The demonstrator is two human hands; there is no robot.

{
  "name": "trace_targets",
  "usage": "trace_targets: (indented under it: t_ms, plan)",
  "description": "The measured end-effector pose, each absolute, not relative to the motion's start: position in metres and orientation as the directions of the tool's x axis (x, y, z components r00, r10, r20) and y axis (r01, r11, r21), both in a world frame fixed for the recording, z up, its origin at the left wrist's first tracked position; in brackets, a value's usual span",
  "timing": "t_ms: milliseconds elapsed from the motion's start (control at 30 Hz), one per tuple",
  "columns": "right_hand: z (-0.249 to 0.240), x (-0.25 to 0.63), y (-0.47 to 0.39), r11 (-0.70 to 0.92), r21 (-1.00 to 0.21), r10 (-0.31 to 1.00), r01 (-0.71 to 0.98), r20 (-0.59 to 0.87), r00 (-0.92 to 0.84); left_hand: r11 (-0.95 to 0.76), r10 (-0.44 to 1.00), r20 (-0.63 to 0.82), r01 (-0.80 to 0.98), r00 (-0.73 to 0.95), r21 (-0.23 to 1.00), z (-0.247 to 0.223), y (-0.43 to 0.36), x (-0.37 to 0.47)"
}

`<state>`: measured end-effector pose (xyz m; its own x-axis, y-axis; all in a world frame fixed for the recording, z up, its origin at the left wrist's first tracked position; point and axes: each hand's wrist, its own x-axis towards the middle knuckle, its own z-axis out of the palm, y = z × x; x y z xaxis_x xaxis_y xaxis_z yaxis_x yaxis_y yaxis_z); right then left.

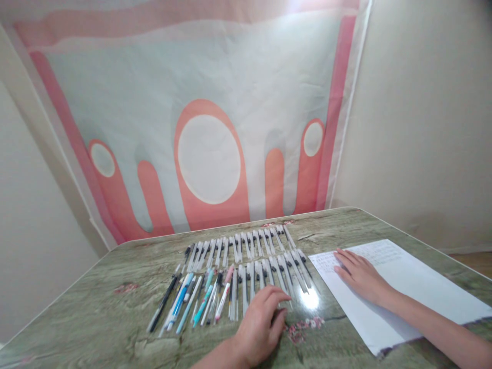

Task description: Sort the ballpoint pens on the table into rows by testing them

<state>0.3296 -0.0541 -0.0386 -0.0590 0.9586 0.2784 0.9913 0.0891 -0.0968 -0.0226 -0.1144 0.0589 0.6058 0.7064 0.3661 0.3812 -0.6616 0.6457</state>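
Your left hand (pixel 261 320), loosely curled with thumb and fingertips parted, is just beside the clear pens (pixel 252 282) ranked beyond its fingers, while your right hand (pixel 361 279) lies flat, fingers extended, on white paper (pixel 417 292), the writing (pixel 378 253) beside them too small to read.

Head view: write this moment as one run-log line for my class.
left hand: loosely curled, near pens | right hand: resting on written paper | pens: two rows on table
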Motion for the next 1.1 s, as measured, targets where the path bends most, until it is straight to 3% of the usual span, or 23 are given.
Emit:
trace_targets:
  t_ms: [333,533,633,900,1100]
  plan:
    - [-0.014,0.324,-0.071,0.071,-0.106,0.962,0.992,0.27,-0.04,-0.595,0.778,0.412,0.347,0.475,0.725,0.052,-0.103,-0.027]
    - [0.024,0.277,-0.012,0.226,-0.39,0.958,0.893,0.257,-0.13,-0.586,0.784,0.411,0.337,0.466,0.737,0.052,-0.105,-0.026]
    - [0.029,0.248,0.025,0.135,-0.454,0.976,0.881,0.213,-0.04,-0.607,0.768,0.423,0.336,0.48,0.721,0.054,-0.107,-0.026]
    - [0.015,0.216,0.079,0.001,-0.429,0.98,0.903,0.181,0.085,-0.704,0.679,0.45,0.34,0.581,0.624,0.054,-0.109,-0.028]
    - [0.007,0.221,0.083,-0.078,-0.369,0.972,0.926,0.179,0.153,-0.709,0.673,0.444,0.343,0.592,0.616,0.051,-0.107,-0.027]
